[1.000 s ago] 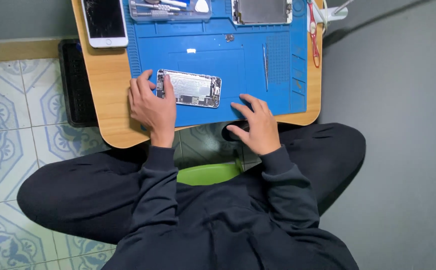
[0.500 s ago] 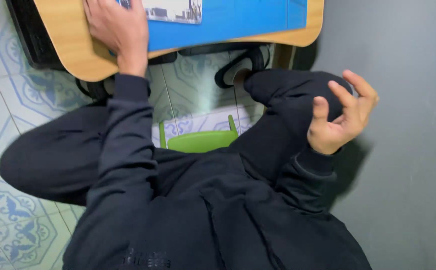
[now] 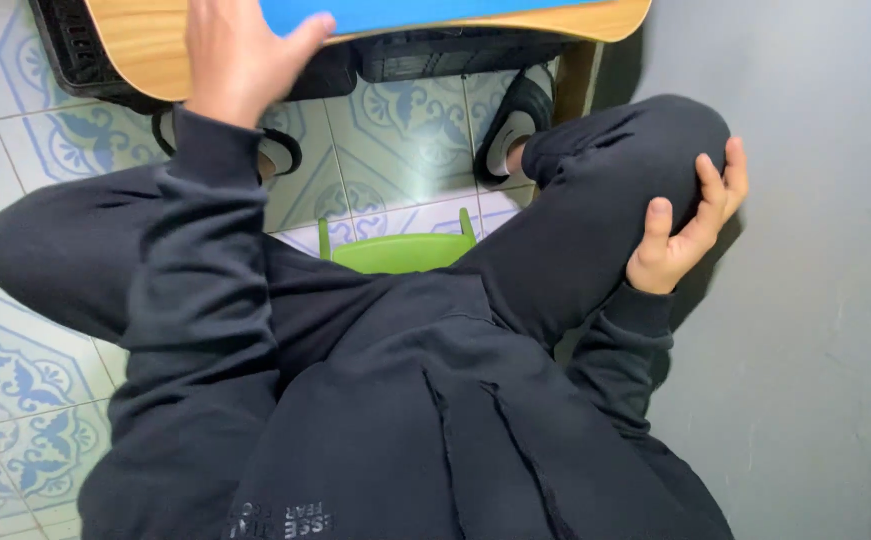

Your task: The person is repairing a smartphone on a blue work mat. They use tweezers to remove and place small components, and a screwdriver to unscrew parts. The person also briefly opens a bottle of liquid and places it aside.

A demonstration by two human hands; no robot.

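My left hand [image 3: 237,55] rests flat on the near edge of the low wooden table [image 3: 145,50], its thumb touching the blue work mat [image 3: 435,12]. It holds nothing. My right hand [image 3: 687,225] is off the table and lies against my right knee [image 3: 645,140], fingers loosely curled and apart, empty. The opened phone seen before lies outside the view. I sit in dark trousers and a dark sweatshirt on a green stool [image 3: 395,252].
A black crate [image 3: 80,55] sits under the table at the left. My two shoes [image 3: 515,125] stand on the patterned floor tiles [image 3: 15,370]. A grey wall [image 3: 815,300] runs close along my right side.
The view has tilted down from the tabletop to my lap. My right hand left the mat and dropped to my right knee. My left hand stayed on the table edge.
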